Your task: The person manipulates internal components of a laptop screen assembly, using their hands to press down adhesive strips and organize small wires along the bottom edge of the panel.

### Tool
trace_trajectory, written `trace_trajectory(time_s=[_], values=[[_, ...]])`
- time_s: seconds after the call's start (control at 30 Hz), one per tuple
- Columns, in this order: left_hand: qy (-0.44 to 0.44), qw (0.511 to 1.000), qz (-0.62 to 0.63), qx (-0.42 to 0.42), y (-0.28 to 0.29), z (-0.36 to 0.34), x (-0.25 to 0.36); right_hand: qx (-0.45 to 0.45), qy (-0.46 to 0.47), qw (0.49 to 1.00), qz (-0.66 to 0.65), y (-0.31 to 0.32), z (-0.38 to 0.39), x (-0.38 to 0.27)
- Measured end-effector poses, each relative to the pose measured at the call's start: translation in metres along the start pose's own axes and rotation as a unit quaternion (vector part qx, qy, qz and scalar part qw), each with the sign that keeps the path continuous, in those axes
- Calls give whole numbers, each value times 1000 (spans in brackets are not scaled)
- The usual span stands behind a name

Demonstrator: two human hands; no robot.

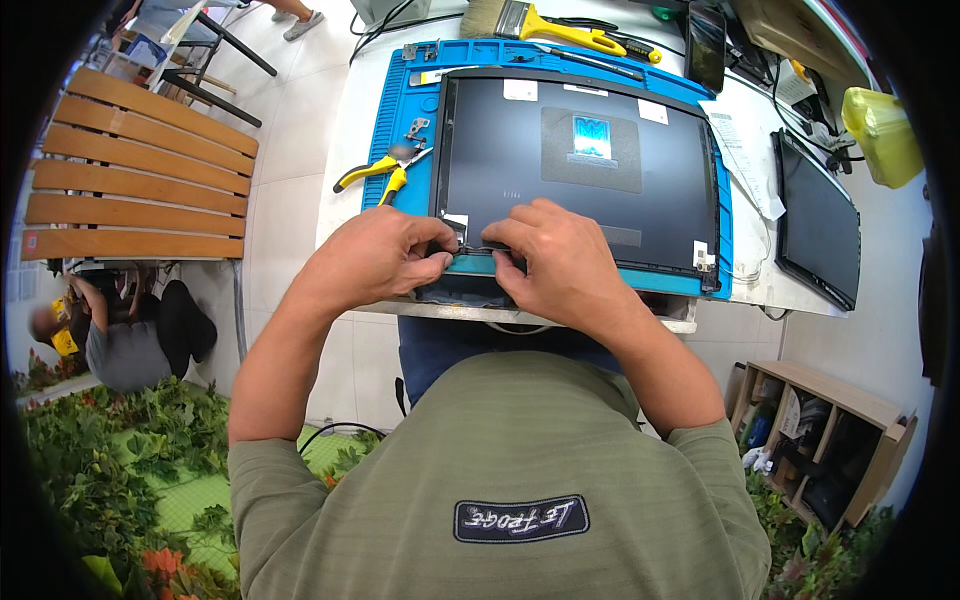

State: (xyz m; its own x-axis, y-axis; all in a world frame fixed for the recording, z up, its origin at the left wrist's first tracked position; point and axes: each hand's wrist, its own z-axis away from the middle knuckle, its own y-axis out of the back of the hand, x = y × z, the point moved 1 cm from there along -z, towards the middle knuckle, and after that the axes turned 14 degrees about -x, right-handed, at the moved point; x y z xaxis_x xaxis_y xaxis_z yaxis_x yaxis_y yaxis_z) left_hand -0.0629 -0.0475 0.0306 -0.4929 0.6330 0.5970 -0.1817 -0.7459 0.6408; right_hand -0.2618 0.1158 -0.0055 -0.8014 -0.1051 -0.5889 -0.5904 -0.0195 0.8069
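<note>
A laptop screen (480, 135) in a thin black frame lies flat on a blue repair mat (385, 120). At its near left corner my left hand (375, 255) is closed in a pinch. Just to the right, my right hand (565, 250) pinches along the near edge. Between the fingertips runs a thin dark cable (483, 248), partly covered by the fingers. A metal hinge piece (705, 258) shows at the near right corner. Pliers with yellow and black handles (372, 172) rest on the mat, left of the screen.
A wide brush with a yellow handle (575, 35), a slim tool (590, 62) and a phone (705, 45) lie beyond the screen. To the right are a paper slip (742, 158) and another dark screen (818, 220). A slatted wooden bench (140, 170) stands left; another person sits beyond it.
</note>
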Motion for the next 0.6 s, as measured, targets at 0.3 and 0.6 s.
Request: trace_trajectory(time_s=[0.3,0.6], values=[[-45,992,60,96,-2,18,-27,-3,50,999,12,-5,2,-5],[-148,980,-50,120,-6,11,-22,-14,63,998,9,-11,-5,-7]])
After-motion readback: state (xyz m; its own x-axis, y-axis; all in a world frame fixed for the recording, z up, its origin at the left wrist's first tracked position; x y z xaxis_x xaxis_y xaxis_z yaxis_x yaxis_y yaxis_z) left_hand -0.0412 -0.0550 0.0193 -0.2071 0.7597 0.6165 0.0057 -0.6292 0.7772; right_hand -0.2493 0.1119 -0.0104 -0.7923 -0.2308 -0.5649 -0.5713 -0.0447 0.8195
